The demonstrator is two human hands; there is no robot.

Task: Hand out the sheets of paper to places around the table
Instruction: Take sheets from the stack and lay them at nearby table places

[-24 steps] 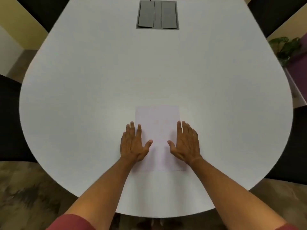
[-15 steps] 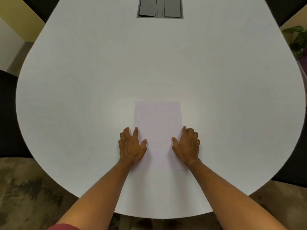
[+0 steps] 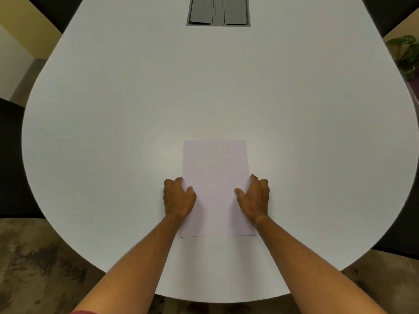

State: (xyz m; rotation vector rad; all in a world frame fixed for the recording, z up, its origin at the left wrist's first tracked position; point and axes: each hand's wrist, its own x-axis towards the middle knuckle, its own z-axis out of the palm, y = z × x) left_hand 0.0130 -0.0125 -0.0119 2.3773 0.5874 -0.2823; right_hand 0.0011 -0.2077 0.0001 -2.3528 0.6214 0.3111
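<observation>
View from above of a white rounded counter (image 3: 113, 132) with a stack of pale sheets of paper (image 3: 215, 177) lying flat near its close edge, long sides running away from the viewer. The near edge of the stack shows a thin shadow line and a slight offset at the right corner, which indicates more than one sheet, though the number cannot be told.

The left hand (image 3: 178, 198) rests at the left long edge of the paper, knuckles up, fingers (image 3: 173, 182) curled under toward the palm and lying just off the sheet on the counter, with the thumb (image 3: 189, 190) on top of the paper. The right hand (image 3: 255, 197) mirrors it at the right long edge: fingers curled at the border of the stack, thumb (image 3: 238, 191) laid on the paper surface. Each hand is thus half closed at an edge; whether the fingertips pass beneath the stack cannot be told. Both bare forearms reach in from the bottom of the frame, and a red sleeve (image 3: 84, 312) shows at the lower left.

At the far centre of the counter sits a grey recessed panel (image 3: 218, 10) with two closed flaps. A green plant (image 3: 405, 55) stands beyond the right rim. Dark chairs (image 3: 11, 159) border the counter, over a mottled brown floor (image 3: 34, 268).
</observation>
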